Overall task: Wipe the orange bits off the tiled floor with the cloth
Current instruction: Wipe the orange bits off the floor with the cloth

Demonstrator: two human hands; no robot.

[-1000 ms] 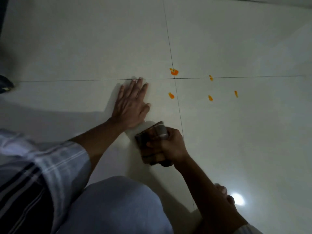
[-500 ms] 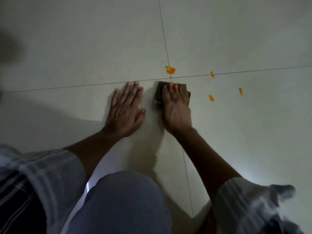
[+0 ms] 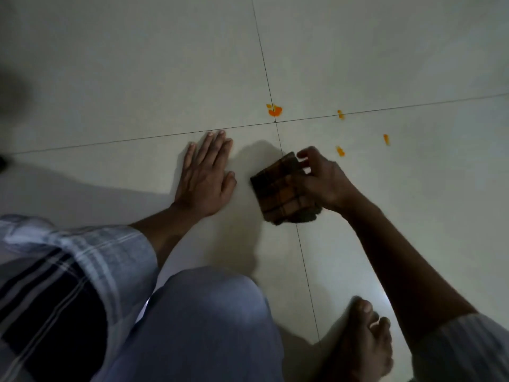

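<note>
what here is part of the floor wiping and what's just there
Job: folded brown checked cloth held in right hand; orange bits; pale tiled floor.
Just there: left hand flat on floor; bare foot; grey-trousered knee.

left hand flat (fingers spread), right hand curled in grip

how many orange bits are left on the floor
4: the biggest by the grout crossing, one on the grout line farther right, one beside the right hand, one farthest right. The cloth may hide more.
</note>
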